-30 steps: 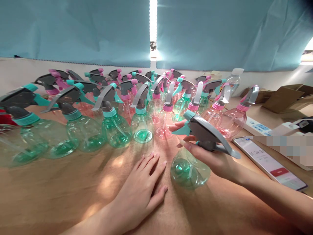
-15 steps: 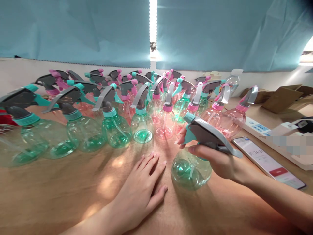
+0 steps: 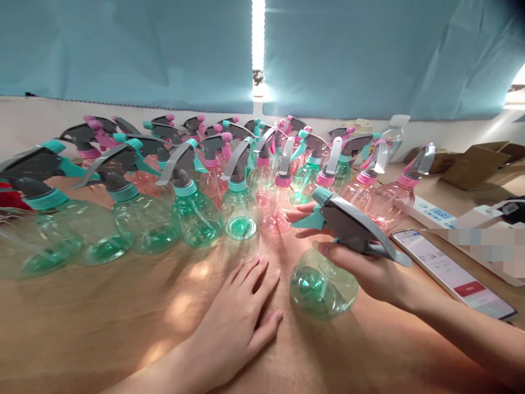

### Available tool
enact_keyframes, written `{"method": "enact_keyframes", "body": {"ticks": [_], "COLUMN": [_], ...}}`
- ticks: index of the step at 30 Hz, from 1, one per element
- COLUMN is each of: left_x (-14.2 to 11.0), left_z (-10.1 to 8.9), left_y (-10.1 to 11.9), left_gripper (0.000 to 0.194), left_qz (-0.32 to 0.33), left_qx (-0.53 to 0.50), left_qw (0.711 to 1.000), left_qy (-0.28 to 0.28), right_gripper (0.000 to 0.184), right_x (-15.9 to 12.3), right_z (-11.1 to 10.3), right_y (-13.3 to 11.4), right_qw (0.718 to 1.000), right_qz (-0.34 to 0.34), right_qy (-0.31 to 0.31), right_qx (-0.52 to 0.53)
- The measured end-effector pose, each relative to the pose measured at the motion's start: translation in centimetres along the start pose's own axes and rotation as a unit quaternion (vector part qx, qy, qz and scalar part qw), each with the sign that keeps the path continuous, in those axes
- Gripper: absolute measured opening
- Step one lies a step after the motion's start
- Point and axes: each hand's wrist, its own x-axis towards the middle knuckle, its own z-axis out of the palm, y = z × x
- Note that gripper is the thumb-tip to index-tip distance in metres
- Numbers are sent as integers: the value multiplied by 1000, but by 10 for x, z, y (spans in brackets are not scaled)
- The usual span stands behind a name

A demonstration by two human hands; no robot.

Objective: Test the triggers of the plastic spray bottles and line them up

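Observation:
A green spray bottle point(image 3: 324, 287) with a grey and teal trigger head stands on the wooden table in front of me. Around its neck is my right hand point(image 3: 369, 268), the thumb on the near side and the fingers stretched out past the teal trigger, loose and apart. My left hand point(image 3: 238, 306) lies flat on the table left of this bottle, fingers spread, holding nothing. Closest beyond the left fingertips are another green spray bottle point(image 3: 240, 219) and a pink spray bottle point(image 3: 279, 210).
Several green and pink spray bottles point(image 3: 197, 221) stand in rows across the back. To the right lie a phone point(image 3: 447, 268) showing a timer and a white power strip point(image 3: 435, 212). Behind them are a cardboard box point(image 3: 471, 167) and a clear bottle point(image 3: 396, 134). Blue cloth point(image 3: 164, 54) covers the wall.
My right fingers have uncurled from the trigger and stretched out to the left. The bottle keeps its place, and my left hand has not moved.

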Motion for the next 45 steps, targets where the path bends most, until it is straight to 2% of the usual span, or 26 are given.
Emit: {"method": "enact_keyframes", "body": {"ticks": [4, 8, 13, 22, 30, 36, 45], "left_x": [1, 1, 1, 1, 1, 1, 1], "left_z": [-1, -2, -1, -1, -1, -2, -1], "left_y": [0, 1, 0, 0, 1, 1, 1], "left_gripper": [51, 50, 50, 51, 51, 50, 50], "left_qz": [-2, -1, 0, 0, 1, -3, 0], "left_qx": [-3, -3, 0, 4, -5, -10, -10], "left_qw": [1000, 1000, 1000, 1000, 1000, 1000, 1000], "left_qy": [-2, -8, -1, -9, -6, 0, -2], "right_gripper": [53, 53, 51, 34, 47, 44, 51], "right_x": [-1, -3, -4, -5, 0, 3, 2], "right_z": [4, 4, 3, 1, 2, 1, 1], "right_y": [5, 5, 2, 5, 0, -3, -6], "right_qw": [1000, 998, 998, 998, 998, 999, 999], "right_qz": [6, 39, 24, 40, 39, 36, 39], "right_qy": [21, 39, 39, 34, 20, 8, -1], "right_qx": [5, -16, -39, -47, -44, -39, -28]}}
